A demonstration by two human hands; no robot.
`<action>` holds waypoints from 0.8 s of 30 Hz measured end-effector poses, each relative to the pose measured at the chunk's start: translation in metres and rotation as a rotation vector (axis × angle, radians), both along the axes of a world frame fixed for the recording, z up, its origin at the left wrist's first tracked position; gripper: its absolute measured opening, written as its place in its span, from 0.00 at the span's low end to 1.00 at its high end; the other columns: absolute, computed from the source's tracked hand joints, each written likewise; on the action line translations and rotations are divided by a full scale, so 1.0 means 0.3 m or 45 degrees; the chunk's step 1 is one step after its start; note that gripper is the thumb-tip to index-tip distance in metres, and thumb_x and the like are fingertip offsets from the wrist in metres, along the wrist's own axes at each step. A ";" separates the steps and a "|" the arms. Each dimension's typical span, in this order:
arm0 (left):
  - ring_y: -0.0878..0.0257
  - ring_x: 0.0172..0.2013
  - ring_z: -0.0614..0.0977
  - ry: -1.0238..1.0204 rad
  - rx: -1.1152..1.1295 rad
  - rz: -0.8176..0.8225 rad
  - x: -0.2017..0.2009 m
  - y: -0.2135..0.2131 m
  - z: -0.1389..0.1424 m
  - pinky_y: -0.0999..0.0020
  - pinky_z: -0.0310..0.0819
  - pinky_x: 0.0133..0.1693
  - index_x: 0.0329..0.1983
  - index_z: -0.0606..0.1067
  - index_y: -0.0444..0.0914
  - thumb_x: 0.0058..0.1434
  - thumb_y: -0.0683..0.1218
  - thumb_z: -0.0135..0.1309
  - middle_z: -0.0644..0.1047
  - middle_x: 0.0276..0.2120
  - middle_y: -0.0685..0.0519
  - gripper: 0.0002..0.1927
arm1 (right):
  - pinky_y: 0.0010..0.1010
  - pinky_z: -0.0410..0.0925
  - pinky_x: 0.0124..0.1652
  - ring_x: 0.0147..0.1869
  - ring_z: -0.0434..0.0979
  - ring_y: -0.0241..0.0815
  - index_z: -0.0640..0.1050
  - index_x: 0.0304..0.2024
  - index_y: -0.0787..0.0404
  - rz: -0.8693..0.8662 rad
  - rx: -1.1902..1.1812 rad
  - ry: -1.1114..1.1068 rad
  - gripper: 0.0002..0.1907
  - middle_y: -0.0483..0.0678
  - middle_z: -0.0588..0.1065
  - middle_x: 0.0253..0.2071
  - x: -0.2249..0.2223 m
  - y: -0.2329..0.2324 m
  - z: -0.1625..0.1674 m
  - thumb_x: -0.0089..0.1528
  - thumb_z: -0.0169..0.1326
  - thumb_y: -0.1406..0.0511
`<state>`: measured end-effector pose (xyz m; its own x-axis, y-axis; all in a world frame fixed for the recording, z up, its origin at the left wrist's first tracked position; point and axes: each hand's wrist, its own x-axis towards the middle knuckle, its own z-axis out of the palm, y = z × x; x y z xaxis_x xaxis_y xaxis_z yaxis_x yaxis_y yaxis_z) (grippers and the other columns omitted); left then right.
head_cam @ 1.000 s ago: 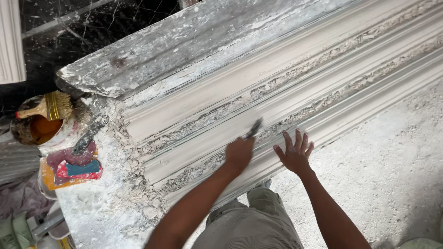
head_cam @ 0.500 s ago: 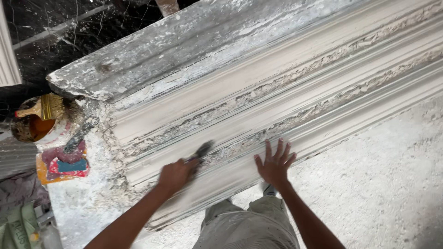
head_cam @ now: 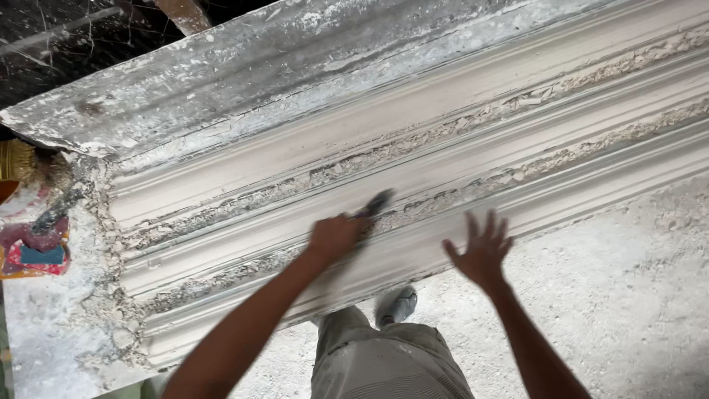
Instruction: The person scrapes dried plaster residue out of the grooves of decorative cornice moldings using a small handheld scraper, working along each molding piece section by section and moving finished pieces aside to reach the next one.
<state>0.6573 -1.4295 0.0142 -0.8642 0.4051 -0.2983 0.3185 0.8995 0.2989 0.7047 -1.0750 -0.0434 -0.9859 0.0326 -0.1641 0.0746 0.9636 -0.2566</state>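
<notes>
Centre frame: left hand grips scraper on plaster moulding; right hand spread. Slip risks gouging profile.

Left hand clenched, right hand splayed.

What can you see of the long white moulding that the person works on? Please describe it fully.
The moulding is a long plaster-like cornice, off-white, lying slantwise on a spattered bench. Smooth stepped bands run along it, with rough crumbly residue in the grooves between them. Its left end looks ragged and crusted. The left hand holds a dark, blurred tool against a groove near the middle. The right hand, fingers spread, is at its lower edge.
</notes>
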 end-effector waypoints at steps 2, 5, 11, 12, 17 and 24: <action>0.53 0.25 0.82 -0.121 -0.266 -0.025 0.065 -0.187 0.081 0.54 0.79 0.23 0.64 0.68 0.54 0.69 0.63 0.46 0.78 0.36 0.45 0.23 | 0.80 0.32 0.64 0.78 0.23 0.78 0.49 0.76 0.50 0.032 0.004 -0.040 0.58 0.70 0.32 0.77 -0.075 0.123 -0.004 0.55 0.45 0.29; 0.57 0.22 0.82 -0.076 -0.296 0.033 0.174 -0.386 0.162 0.58 0.79 0.20 0.65 0.71 0.59 0.68 0.62 0.44 0.78 0.37 0.43 0.23 | 0.80 0.29 0.63 0.77 0.17 0.79 0.44 0.77 0.47 0.146 0.021 -0.151 0.61 0.69 0.28 0.77 -0.128 0.196 -0.025 0.51 0.45 0.27; 0.54 0.24 0.83 -0.110 -0.288 0.110 0.135 -0.260 0.050 0.56 0.80 0.23 0.66 0.72 0.53 0.73 0.54 0.42 0.80 0.30 0.44 0.19 | 0.78 0.26 0.63 0.76 0.13 0.78 0.40 0.77 0.44 0.121 0.055 -0.270 0.62 0.68 0.25 0.77 -0.138 0.194 -0.060 0.51 0.43 0.26; 0.53 0.24 0.82 -0.050 -0.255 0.063 0.117 -0.230 0.032 0.54 0.79 0.23 0.64 0.73 0.54 0.71 0.55 0.44 0.80 0.30 0.44 0.20 | 0.78 0.26 0.63 0.76 0.12 0.78 0.39 0.77 0.43 0.131 0.073 -0.282 0.62 0.68 0.24 0.77 -0.140 0.195 -0.057 0.51 0.43 0.25; 0.53 0.24 0.82 -0.049 -0.322 -0.049 0.125 -0.336 0.067 0.55 0.80 0.23 0.63 0.72 0.54 0.70 0.60 0.45 0.79 0.34 0.43 0.21 | 0.76 0.26 0.64 0.76 0.12 0.76 0.38 0.77 0.41 0.144 0.073 -0.321 0.63 0.66 0.23 0.77 -0.150 0.201 -0.026 0.49 0.40 0.24; 0.56 0.21 0.81 -0.085 0.013 -0.002 0.082 -0.173 0.101 0.57 0.79 0.20 0.59 0.75 0.55 0.63 0.62 0.50 0.80 0.31 0.45 0.23 | 0.74 0.24 0.65 0.77 0.08 0.73 0.35 0.77 0.40 0.123 0.103 -0.435 0.63 0.63 0.20 0.77 -0.152 0.188 0.005 0.50 0.39 0.24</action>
